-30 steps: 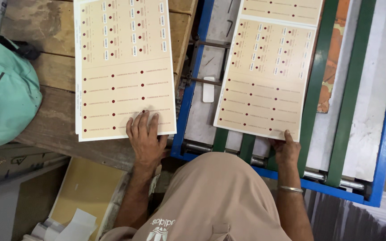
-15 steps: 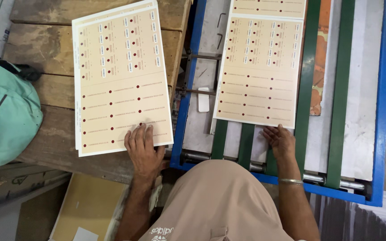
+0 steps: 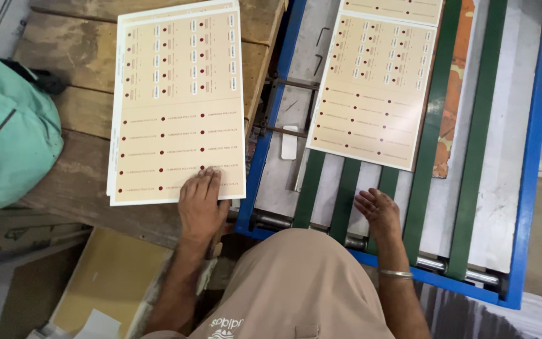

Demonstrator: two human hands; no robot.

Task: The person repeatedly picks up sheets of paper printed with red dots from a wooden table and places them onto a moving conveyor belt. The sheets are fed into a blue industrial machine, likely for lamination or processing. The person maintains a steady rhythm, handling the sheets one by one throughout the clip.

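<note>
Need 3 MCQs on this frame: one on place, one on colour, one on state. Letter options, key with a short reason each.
1. Where does the left hand rest?
A. on the near edge of the card stack on the wooden bench
B. on the green bag
C. on the blue frame

2. What colour are the conveyor belts?
A. red
B. green
C. yellow

3. How is the right hand in relation to the printed sheet on the machine?
A. gripping it
B. pressing on its middle
C. apart from it, open, over the belts

Key: 1 A, its fingers lie on the stack's lower edge. 2 B, green strips run inside the blue frame. 3 C, a gap shows between hand and sheet.
</note>
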